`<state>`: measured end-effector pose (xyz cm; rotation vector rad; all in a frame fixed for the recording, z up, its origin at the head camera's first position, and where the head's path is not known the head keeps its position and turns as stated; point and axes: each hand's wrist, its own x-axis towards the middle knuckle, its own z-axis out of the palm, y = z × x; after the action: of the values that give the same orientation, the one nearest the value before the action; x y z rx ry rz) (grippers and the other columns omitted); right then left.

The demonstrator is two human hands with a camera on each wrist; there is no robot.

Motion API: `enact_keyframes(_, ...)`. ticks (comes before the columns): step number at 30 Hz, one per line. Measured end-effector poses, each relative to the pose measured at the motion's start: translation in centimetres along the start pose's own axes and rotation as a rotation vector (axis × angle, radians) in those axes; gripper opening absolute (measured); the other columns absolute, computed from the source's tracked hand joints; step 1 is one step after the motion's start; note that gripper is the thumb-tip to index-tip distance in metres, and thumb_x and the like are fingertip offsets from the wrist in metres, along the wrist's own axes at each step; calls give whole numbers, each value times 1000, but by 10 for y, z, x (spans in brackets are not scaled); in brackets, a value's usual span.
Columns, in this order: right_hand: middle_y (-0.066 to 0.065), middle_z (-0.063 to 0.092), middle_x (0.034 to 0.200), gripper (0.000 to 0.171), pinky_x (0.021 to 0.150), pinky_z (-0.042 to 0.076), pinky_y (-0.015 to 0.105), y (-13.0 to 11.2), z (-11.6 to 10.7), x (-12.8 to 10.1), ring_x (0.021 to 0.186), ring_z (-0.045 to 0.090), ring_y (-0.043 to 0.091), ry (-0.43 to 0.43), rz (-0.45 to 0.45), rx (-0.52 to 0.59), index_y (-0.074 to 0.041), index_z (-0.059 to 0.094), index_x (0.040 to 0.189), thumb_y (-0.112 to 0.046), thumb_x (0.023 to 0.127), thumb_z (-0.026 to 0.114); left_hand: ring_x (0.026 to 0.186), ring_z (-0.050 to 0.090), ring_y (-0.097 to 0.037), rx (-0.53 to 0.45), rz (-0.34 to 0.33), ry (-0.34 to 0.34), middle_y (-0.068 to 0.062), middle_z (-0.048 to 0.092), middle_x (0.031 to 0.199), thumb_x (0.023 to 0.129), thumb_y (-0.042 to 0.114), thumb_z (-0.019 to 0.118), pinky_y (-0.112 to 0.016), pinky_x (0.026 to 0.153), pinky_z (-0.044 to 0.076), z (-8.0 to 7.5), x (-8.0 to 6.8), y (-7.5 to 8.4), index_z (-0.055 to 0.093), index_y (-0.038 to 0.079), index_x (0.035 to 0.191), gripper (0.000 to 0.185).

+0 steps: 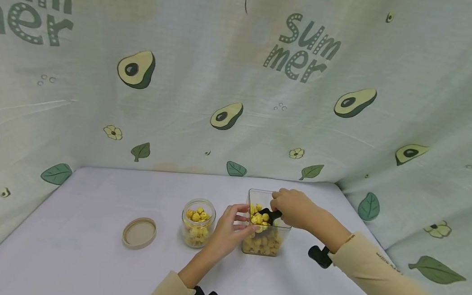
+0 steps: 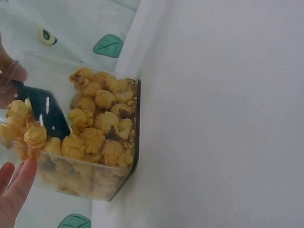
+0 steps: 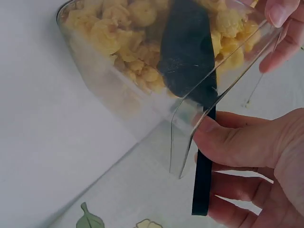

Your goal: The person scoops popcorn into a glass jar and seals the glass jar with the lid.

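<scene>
While my right grip (image 1: 297, 207) pinches the scoop (image 2: 47, 111) by its handle, the blade slants down among knobbly yellow popcorn (image 1: 259, 219)

My left grip (image 1: 230, 226), half curled, holds the corner of the clear, boxy container (image 1: 259, 195) and lies nearer the round glass jar (image 1: 190, 203), leftward; scoop smooth, black

Golden-yellow popcorn (image 2: 90, 137), browner in patches, shows through the clear, colourless box (image 1: 262, 198) and jar (image 1: 188, 208) alike, against a plain black scoop (image 3: 187, 57). The lid (image 1: 139, 233) is beige, the table (image 1: 76, 237) plain white, and the sleeves (image 1: 368, 266) are cream-beige — the right one with dark lettering. Behind, a pale grey-green cloth (image 1: 194, 41) bears a scattered print — yellow-green avocados with dark pits, green leaves, pale yellow flowers and grey-green "summer" lettering, white-dotted in parts.
</scene>
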<state>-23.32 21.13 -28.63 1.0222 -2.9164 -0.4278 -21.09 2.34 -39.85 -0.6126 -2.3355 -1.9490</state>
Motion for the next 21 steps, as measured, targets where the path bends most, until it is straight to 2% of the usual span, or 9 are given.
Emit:
enact_keyframes(4, -2, 55, 81, 18, 66, 50, 32, 2, 5, -5, 79, 54, 18, 23, 8, 38, -13, 70, 88, -5, 73, 76, 107, 53, -24, 2, 1, -2, -12, 46, 126, 85, 27, 69, -32, 88, 53, 1, -1, 1, 45, 4, 129, 55)
enact_keyframes(11, -5, 52, 79, 19, 65, 46, 30, 5, 3, -13, 79, 51, 14, 25, 36, 170, -13, 69, 92, -9, 75, 75, 107, 53, -23, 2, -4, 3, -13, 46, 126, 86, 26, 68, -34, 88, 54, 0, -2, 5, 45, 5, 129, 54)
enact_keyframes(21, -4, 51, 77, 18, 62, 42, 27, 6, 8, -18, 74, 46, 10, 54, 59, 254, -13, 70, 92, -9, 75, 75, 107, 53, -23, 11, 2, 0, -13, 46, 126, 86, 26, 67, -30, 87, 54, -1, -3, 5, 46, 5, 129, 53)
